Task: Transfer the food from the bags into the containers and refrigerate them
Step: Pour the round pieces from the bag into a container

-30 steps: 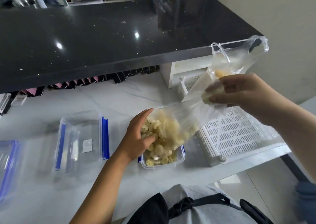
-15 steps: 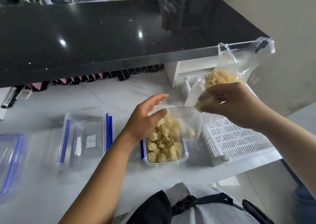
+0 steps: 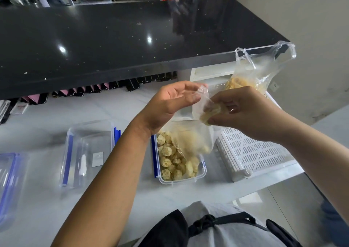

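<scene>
White counter (image 3: pixel 47 131) | 3 containers (image 3: pixel 203 173), one filled | 2 bags (image 3: pixel 196 139), one pinched by left hand (image 3: pixel 170 103), gripped by right hand (image 3: pixel 245 112)

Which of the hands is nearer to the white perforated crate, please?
Right. The right hand hovers over the crate's left part; the left hand is further left, above the food container.

Grey top (image 3: pixel 230 236); black knotted strap (image 3: pixel 233 220) across front.

The bag (image 3: pixel 203 133) is thin see-through plastic, the box (image 3: pixel 181 178) is clear hard plastic, and the black shelf (image 3: pixel 113 39) is shiny.
</scene>
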### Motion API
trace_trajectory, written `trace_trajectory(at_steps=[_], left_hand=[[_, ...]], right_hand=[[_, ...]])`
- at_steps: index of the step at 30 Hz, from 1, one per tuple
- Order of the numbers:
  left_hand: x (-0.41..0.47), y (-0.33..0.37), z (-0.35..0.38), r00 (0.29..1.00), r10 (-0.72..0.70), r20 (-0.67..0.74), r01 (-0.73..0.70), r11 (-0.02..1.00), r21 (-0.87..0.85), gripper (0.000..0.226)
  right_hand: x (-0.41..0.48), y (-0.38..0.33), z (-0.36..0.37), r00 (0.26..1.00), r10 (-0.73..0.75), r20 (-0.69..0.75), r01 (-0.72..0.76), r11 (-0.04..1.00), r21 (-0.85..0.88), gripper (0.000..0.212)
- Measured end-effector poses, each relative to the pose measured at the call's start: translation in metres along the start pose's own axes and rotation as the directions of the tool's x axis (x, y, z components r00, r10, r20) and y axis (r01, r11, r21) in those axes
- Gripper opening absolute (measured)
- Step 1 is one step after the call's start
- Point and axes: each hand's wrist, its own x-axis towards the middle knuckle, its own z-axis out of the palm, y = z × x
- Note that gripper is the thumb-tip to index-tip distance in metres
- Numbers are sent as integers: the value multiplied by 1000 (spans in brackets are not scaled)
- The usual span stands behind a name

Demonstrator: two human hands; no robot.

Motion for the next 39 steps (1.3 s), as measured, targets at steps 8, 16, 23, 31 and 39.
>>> trace_trajectory(at_steps=[8, 16, 23, 31, 39], left_hand=[[-3, -1, 1, 987, 63, -149, -75, 994, -75, 5], [-11, -2, -7, 980, 77, -184, -97, 990, -102, 7], [-16, -6, -17, 973, 71, -220, -108, 981, -159, 7], [-18, -6, -23, 966, 76, -248, -117, 981, -155, 8], [-18, -6, -26, 960, 85, -268, -132, 978, -161, 10]], right_hand=[[4, 0, 6, 1000, 14, -9, -15, 997, -75, 23], [5, -1, 10, 999, 40, -18, -41, 995, -86, 39], [4, 9, 10, 998, 47, -50, -55, 981, -188, 34], [-3, 21, -3, 989, 89, -116, -109, 978, -177, 25], [-33, 62, 14, 853, 501, -148, -332, 739, 586, 96]])
